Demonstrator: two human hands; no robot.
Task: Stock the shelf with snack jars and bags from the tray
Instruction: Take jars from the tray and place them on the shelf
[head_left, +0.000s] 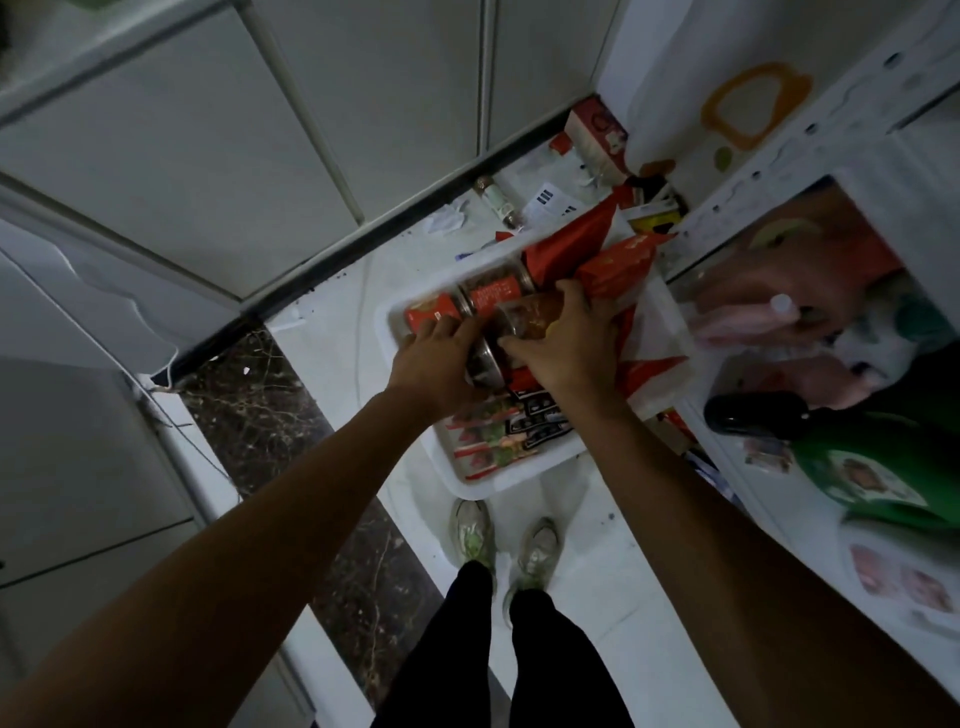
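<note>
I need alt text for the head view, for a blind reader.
A person's right hand grips a clear jar in a white tray on the floor, the left hand beside it. More jars and red bags lie in the tray; a shelf stands at right.

White rectangular plastic tray (498, 484) flat on floor, just beside white metal shelf (753, 192). At far end, clear red-labelled jars (491, 296) on their sides and red foil bags (615, 270) slanted. Clear metal-lidded jar (522, 319) tilted, gripped mid-tray. Flat red-green packets (483, 441) at near end.
</note>
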